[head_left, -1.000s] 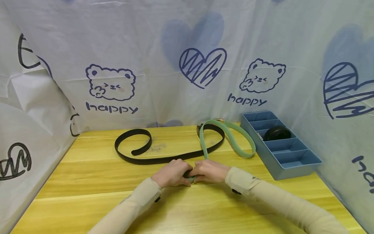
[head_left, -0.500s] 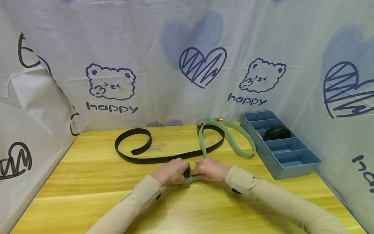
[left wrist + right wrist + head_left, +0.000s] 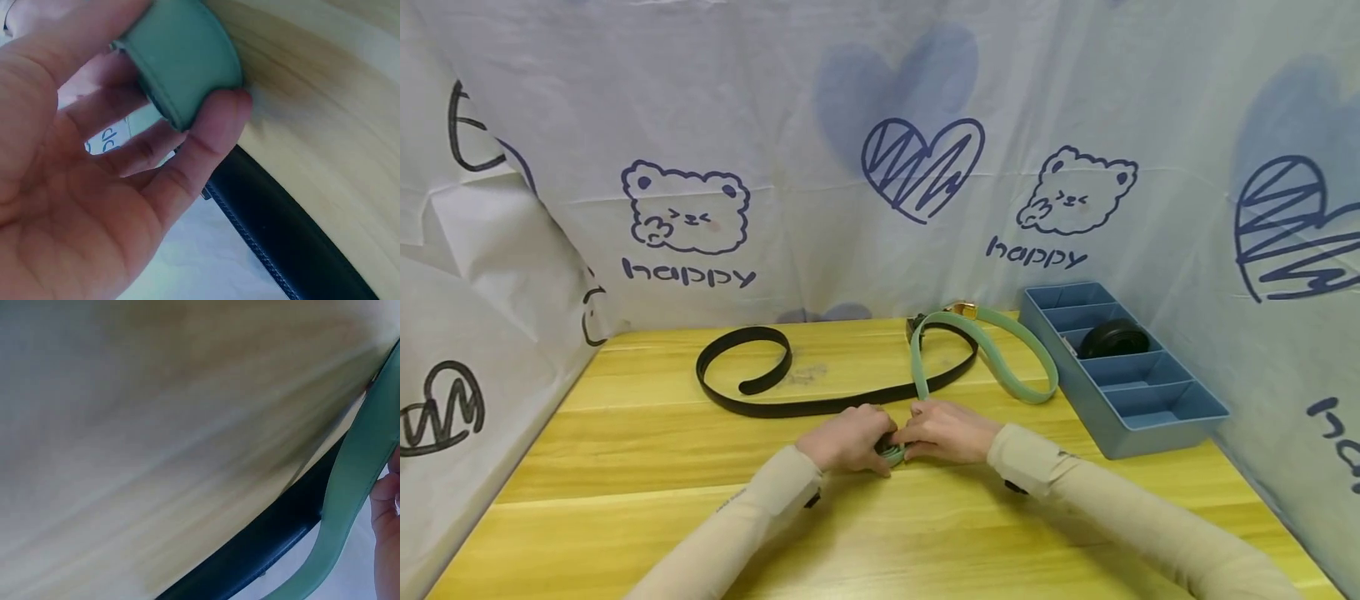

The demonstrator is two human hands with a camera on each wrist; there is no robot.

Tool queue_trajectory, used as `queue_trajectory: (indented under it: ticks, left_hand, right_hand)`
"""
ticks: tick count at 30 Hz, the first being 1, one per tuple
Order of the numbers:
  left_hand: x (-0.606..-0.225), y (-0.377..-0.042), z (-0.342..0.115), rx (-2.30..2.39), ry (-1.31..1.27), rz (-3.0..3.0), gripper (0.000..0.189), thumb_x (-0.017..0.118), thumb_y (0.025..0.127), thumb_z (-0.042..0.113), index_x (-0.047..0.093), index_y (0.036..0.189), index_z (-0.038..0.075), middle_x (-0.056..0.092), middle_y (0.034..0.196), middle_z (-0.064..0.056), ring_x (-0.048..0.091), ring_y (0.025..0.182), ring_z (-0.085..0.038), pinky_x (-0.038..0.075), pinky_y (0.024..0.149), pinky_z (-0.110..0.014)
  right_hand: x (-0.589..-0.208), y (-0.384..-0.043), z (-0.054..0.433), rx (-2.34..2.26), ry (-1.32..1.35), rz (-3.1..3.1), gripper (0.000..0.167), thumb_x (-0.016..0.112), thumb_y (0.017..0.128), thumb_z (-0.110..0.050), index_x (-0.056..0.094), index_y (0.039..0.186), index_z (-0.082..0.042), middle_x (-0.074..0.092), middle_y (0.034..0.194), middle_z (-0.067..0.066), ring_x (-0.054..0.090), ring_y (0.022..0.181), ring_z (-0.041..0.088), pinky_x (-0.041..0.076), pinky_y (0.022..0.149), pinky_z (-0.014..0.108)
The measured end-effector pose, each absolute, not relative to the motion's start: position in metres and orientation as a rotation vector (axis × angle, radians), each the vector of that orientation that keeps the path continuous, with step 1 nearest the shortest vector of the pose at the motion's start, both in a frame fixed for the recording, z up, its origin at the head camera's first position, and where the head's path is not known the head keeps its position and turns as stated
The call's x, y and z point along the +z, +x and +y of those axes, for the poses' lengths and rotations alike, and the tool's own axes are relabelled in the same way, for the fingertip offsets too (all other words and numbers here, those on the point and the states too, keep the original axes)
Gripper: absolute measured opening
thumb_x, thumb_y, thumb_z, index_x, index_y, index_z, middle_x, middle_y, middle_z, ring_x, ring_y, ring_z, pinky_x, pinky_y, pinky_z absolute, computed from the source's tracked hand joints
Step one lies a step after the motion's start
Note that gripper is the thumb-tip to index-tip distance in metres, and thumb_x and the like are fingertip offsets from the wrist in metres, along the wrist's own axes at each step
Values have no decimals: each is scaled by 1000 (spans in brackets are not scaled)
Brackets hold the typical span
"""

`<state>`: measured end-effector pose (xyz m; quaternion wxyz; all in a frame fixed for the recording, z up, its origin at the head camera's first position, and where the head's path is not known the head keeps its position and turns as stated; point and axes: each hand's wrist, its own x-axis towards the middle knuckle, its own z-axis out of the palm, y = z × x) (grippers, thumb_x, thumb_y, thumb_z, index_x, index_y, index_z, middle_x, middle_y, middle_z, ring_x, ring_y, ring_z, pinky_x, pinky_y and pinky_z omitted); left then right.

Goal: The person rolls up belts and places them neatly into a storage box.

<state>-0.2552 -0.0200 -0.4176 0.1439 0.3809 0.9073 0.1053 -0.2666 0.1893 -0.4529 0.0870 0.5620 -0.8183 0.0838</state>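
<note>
A green belt (image 3: pixel 918 367) is coiled tightly at its near end, and its rest loops up and back to a gold buckle (image 3: pixel 964 310) at the rear. My left hand (image 3: pixel 846 439) holds the coil (image 3: pixel 187 59) with thumb and fingers around it. Opposite it, my right hand (image 3: pixel 951 431) pinches the belt beside the coil; in the right wrist view only part of that hand shows at the right edge, against the green strap (image 3: pixel 353 481). Behind both hands lies a black belt (image 3: pixel 820 407), curled at its left end and passing under the green one.
At the right stands a blue divided tray (image 3: pixel 1150 440), with a black coil (image 3: pixel 1112 339) in one compartment. A printed white cloth (image 3: pixel 805 167) hangs behind and along both sides of the wooden table (image 3: pixel 647 467).
The right hand's fingers have shifted a little around the coil, which shows more between the hands now. The black belt and tray stay where they were.
</note>
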Motion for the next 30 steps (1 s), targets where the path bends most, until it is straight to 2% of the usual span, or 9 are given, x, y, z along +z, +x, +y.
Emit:
queue_trajectory:
  ticks: [2, 5, 11, 14, 17, 20, 24, 27, 30]
  left_hand:
    - [-416, -256, -21, 283, 1104, 2596, 29, 84, 78, 27, 71, 102, 17, 59, 93, 6, 50, 84, -10, 45, 74, -27]
    - [-416, -257, -21, 257, 1085, 2598, 36, 85, 77, 26, 70, 107, 15, 58, 97, 2, 49, 86, -11, 45, 74, -27]
    - [-420, -254, -21, 340, 981, 2627, 35, 84, 75, 44, 68, 85, 14, 60, 70, 3, 52, 60, -9, 44, 55, -24]
    - [-422, -255, -19, 354, 990, 2633, 35, 82, 76, 46, 68, 80, 14, 58, 62, 5, 52, 51, -7, 43, 51, -22]
    - [-422, -257, -19, 299, 1034, 2645, 33, 83, 76, 42, 70, 85, 14, 61, 68, 6, 54, 56, -6, 45, 54, -22]
    - [-421, -260, -20, 254, 1100, 2622, 35, 85, 76, 37, 72, 99, 14, 66, 84, 6, 57, 71, -6, 49, 66, -24]
    - [-421, -265, -21, 278, 1202, 2538, 35, 87, 74, 24, 72, 105, 18, 67, 95, 8, 55, 85, -6, 48, 77, -23]
    - [-420, -265, -21, 296, 1206, 2520, 32, 87, 72, 16, 70, 99, 18, 65, 89, 9, 53, 81, -7, 46, 73, -22]
    - [-418, -261, -21, 296, 1108, 2573, 30, 87, 73, 26, 67, 93, 16, 60, 82, 7, 49, 72, -7, 43, 65, -22]
  right_hand:
    - [-452, -265, 188, 253, 1667, -2441, 24, 69, 90, -32, 74, 112, -22, 65, 86, -11, 36, 71, 6, 30, 66, 15]
    - [-452, -263, 186, 252, 1660, -2436, 21, 70, 90, -33, 75, 107, -22, 59, 81, -10, 37, 69, 5, 31, 65, 14]
    - [-450, -259, 183, 273, 1649, -2428, 18, 73, 87, -32, 77, 101, -22, 56, 75, -10, 35, 65, 2, 29, 60, 11]
    - [-451, -260, 183, 276, 1660, -2428, 18, 71, 89, -32, 77, 103, -22, 58, 77, -10, 36, 65, 2, 30, 60, 10]
    - [-451, -261, 185, 263, 1673, -2439, 20, 70, 90, -30, 76, 107, -21, 64, 82, -10, 37, 68, 4, 31, 63, 12]
    - [-451, -264, 189, 261, 1677, -2457, 25, 72, 89, -28, 74, 113, -20, 69, 88, -10, 38, 72, 5, 33, 66, 14]
    - [-449, -264, 190, 291, 1681, -2483, 26, 73, 87, -30, 75, 111, -21, 64, 89, -10, 39, 74, 5, 35, 67, 14]
    - [-448, -262, 188, 307, 1670, -2507, 22, 73, 87, -32, 76, 107, -23, 58, 86, -9, 39, 73, 4, 33, 66, 12]
    - [-448, -261, 187, 310, 1639, -2529, 21, 73, 87, -32, 77, 105, -23, 55, 84, -9, 37, 71, 3, 32, 65, 12]
